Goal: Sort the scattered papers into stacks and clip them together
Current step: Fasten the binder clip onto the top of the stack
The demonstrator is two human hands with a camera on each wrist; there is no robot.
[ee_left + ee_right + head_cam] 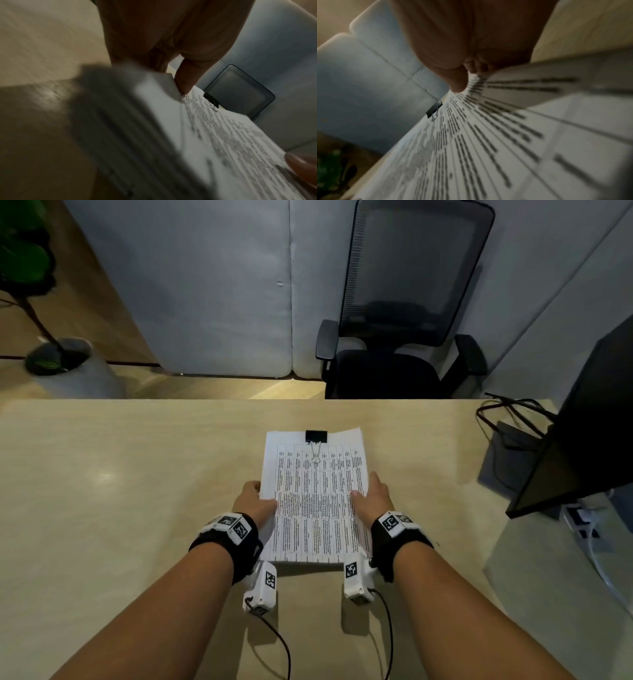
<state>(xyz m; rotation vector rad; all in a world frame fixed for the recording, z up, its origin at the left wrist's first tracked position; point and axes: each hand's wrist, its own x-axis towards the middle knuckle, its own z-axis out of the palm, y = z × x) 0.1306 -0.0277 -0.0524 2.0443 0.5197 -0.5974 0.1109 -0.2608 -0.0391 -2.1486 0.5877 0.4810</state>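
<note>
Over the desk, both hands pinch the clipped paper stack between them.

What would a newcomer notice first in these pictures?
First, the paper stack at the middle of the desk, gripped at its sides by the left hand and right hand. A black binder clip sits on its far edge.

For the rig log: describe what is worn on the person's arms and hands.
Both forearms are bare, with no sleeves or gloves. The left hand and right hand each have a black wrist strap carrying white blocks with black square markers, plus a white camera unit trailing a thin black cable.
</note>
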